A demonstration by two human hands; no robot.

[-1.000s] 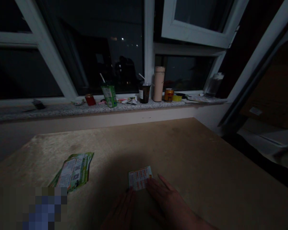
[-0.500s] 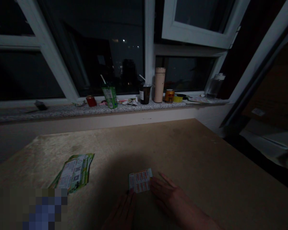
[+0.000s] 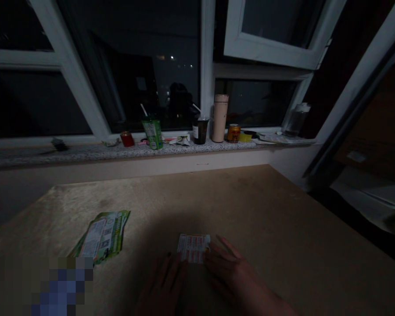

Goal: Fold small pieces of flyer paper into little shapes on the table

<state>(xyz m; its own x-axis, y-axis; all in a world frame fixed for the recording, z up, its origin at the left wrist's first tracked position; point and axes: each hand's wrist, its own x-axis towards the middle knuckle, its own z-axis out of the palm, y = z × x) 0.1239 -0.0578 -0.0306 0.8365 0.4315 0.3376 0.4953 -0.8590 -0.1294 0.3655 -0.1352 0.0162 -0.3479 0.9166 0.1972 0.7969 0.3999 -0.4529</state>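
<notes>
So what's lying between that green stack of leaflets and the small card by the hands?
Nothing: the head view shows only bare, shadowed table between the green leaflets and the small card.

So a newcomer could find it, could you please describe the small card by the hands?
On the tan table by the window sill, look between the left hand and right hand. The small card is white with red print, unlike the larger green leaflets to its left.

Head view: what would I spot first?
The left hand and right hand touch a small white-and-orange printed paper slip near the front of the brown board table. A stack of green printed leaflets lies to its left; a tall beige flask stands on the grey windowsill.
</notes>
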